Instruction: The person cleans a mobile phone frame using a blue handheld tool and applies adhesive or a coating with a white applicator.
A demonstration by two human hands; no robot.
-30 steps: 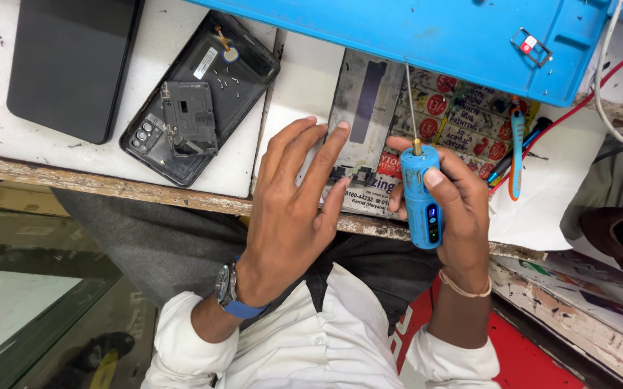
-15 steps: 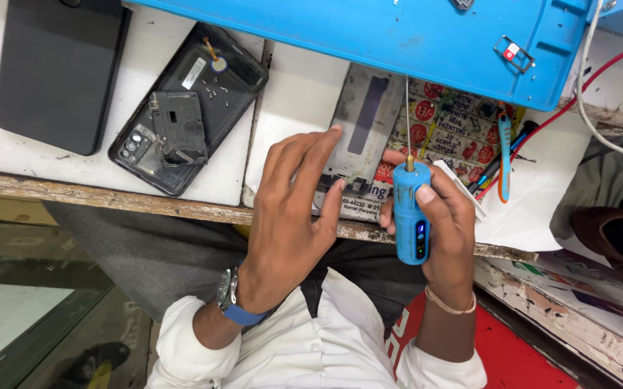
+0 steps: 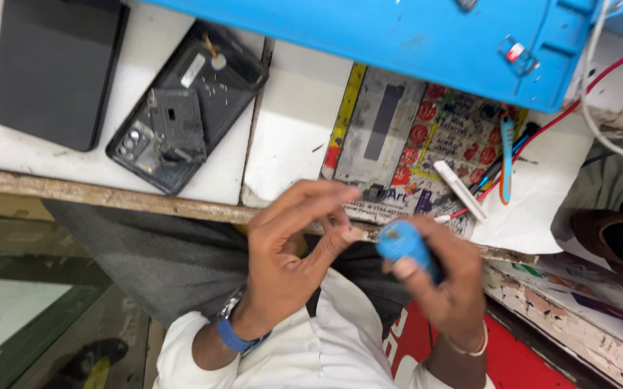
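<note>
- Right hand [image 3: 437,277]: fingers wrapped around the blue electric screwdriver [image 3: 406,245]. A moment ago the tool stood upright, bit down on the counter; now it is lifted and tipped, its round end facing the camera.
- Left hand [image 3: 290,248]: earlier flat with fingers spread on the counter; now raised off it, fingers curled, thumb and forefinger meeting at the screwdriver's tip just beside the right hand's fingers. Whether they pinch a bit or a screw, I cannot tell.
- Judgement: driving has paused; work has moved to the tool's tip.
- Opened phone [image 3: 185,108]: back off, insides showing, well beyond the left fingers.
- Dark slab [image 3: 56,68]: farther left of that phone.
- Grey phone panel [image 3: 380,130]: lies on a printed sheet just beyond both sets of fingers.
- Counter [image 3: 293,137]: white, worn edge; blue mat [image 3: 398,36] at the far side.
- Red and white wires [image 3: 599,94]: beyond the right fingers.
</note>
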